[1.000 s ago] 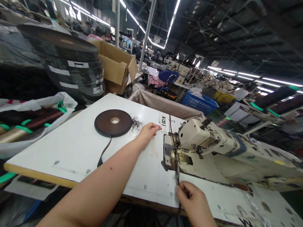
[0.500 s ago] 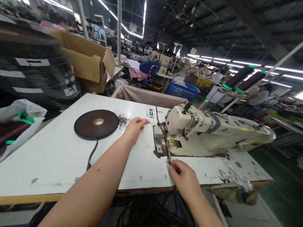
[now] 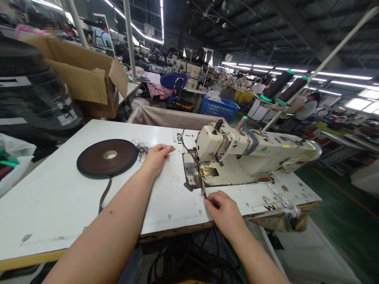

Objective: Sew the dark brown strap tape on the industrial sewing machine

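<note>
Tape (image 3: pixel 203 184) lies on the tabletop (image 3: pixel 59 205), running under the head of the sewing machine (image 3: pixel 237 146), and I see its long axis going away from the person, front to back, leaning a little left at the far end, where it curls past the plate. The right hand (image 3: pixel 222 210) has it: thumb and fingers are closed on the near end, just in front of the plate, so the length under the needle lies straight ahead of that grip and slightly to its left. That hand is the nearer one to the near end. The left hand (image 3: pixel 158 158) rests left of the plate, apart from the tape, fingertips close together; I cannot tell whether they pinch anything. Beyond its wrist, further left, sit a tangle of thread (image 3: pixel 142 150) and the flat roll (image 3: pixel 94 159).
</note>
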Motion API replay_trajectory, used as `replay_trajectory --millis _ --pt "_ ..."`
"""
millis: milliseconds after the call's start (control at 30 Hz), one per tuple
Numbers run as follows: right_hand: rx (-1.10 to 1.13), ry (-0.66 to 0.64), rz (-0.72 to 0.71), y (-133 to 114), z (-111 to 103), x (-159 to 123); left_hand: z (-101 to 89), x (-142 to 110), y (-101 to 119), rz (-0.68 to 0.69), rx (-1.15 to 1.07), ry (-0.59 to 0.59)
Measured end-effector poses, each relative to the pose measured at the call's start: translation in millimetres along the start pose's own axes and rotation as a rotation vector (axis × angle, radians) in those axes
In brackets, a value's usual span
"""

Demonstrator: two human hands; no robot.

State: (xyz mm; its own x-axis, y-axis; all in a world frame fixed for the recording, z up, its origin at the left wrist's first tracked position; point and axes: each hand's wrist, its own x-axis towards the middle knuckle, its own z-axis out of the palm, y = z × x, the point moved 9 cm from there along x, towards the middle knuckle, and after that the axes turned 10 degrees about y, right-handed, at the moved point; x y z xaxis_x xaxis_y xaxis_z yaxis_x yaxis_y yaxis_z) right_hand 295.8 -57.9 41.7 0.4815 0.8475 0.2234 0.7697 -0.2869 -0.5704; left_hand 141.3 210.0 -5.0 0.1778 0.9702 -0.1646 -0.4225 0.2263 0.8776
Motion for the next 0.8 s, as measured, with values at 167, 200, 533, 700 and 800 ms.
replay_trajectory --millis 167,200,533,700,800 --pt "-0.014 -0.010 -0.007 -3.0 -1.2 -0.1 -1.5 -1.0 4.1 0.008 -0.047 0.019" --pt "-0.019 -0.015 -0.005 -3.1 -1.2 -0.3 -1.8 -1.2 6.1 0.015 -0.052 0.022" --pt "-0.028 -0.045 -0.022 -2.9 -2.9 -6.1 -12.7 3.7 20.9 0.004 -0.278 0.101" --pt "-0.061 -0.056 -0.035 -2.6 0.1 -4.6 -7.8 2.3 25.0 -0.034 -0.451 0.030" --pt "-0.089 -0.041 -0.057 -2.4 3.0 -1.6 -9.6 1.9 26.0 -0.039 -0.482 0.039"
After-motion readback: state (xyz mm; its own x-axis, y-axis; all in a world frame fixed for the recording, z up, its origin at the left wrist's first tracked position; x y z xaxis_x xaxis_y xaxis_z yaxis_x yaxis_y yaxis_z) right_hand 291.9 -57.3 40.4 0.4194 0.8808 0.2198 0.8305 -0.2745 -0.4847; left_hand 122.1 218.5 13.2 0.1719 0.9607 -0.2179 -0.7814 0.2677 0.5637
